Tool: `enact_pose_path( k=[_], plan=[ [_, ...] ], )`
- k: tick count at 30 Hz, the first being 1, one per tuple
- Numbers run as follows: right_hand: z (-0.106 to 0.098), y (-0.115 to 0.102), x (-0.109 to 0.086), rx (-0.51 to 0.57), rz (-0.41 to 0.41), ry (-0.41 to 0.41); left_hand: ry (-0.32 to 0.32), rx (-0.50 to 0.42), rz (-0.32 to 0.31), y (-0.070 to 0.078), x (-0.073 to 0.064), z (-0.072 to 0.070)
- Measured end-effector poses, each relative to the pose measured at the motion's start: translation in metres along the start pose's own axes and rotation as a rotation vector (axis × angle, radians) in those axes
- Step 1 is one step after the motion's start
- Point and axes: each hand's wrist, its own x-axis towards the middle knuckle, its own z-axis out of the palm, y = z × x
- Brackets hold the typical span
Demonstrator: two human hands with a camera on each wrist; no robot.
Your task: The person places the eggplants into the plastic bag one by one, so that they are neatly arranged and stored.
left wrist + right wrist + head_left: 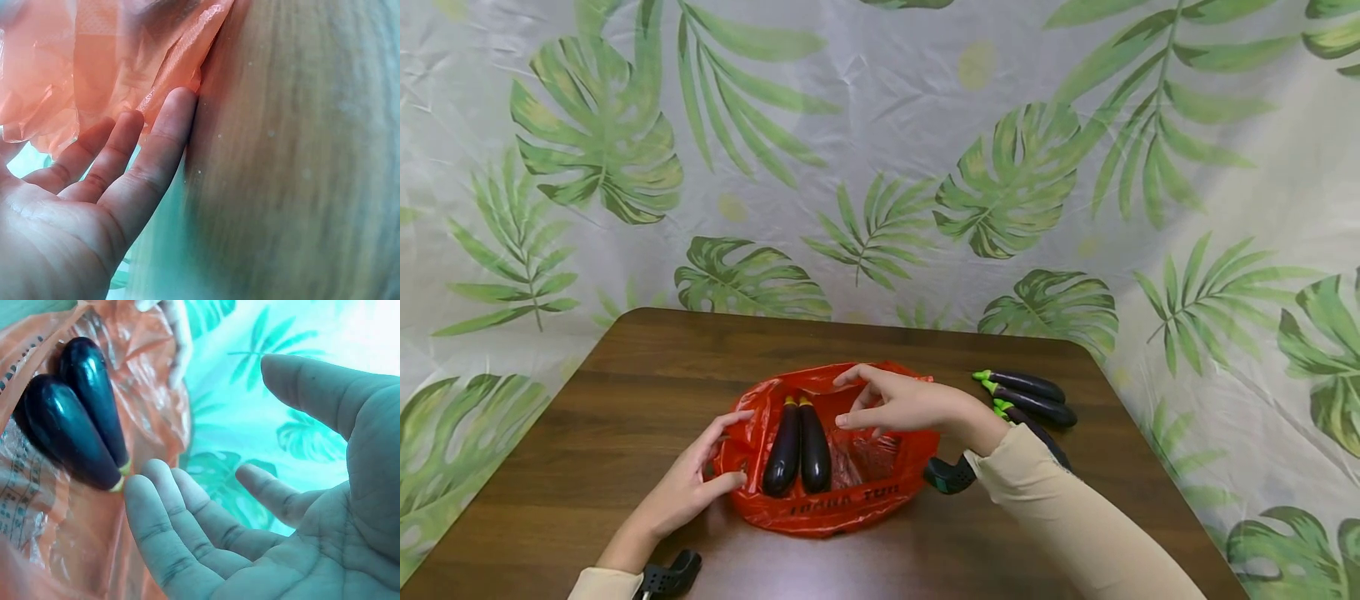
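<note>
Two dark purple eggplants (785, 450) lie side by side in an open red plastic bag (831, 518), their stem ends pointing away. Over the bag's right half hovers my right hand (898, 402), its spread fingers holding nothing; in the right wrist view the fingertips appear near the eggplants' (69, 434) stem ends. At the bag's left side is my left hand (700, 471), thumb and fingers apart. Its straight fingers (159, 140) rest against the thin plastic in the left wrist view.
Three more eggplants (1033, 398) with green stems lie on the right of the wooden table (700, 354), the nearest partly behind my right forearm. A leaf-patterned cloth (880, 167) hangs behind the table.
</note>
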Motion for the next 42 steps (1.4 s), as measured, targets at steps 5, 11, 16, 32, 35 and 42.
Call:
enact_pose_path(
  k=[5, 11, 16, 32, 35, 42],
  plan=[
    [-0.008, 0.009, -0.010, 0.001, -0.034, 0.017, 0.004, 0.004, -0.002, 0.000, 0.000, 0.000],
    [-0.017, 0.018, -0.020, 0.030, -0.052, 0.043, 0.005, 0.005, 0.000, -0.002, 0.000, 0.001],
    [-0.026, 0.024, -0.029, 0.045, -0.060, 0.077, 0.002, -0.017, 0.016, -0.003, 0.001, 0.001],
    [-0.050, 0.056, -0.061, 0.143, -0.083, 0.161, 0.000, -0.017, 0.008, -0.002, 0.002, 0.000],
    [-0.052, 0.061, -0.066, 0.146, -0.085, 0.167, 0.002, -0.028, 0.007, -0.002, 0.002, -0.001],
    [-0.054, 0.076, -0.077, 0.151, -0.057, 0.192, -0.008, -0.053, 0.001, -0.002, 0.001, 0.001]
  ],
)
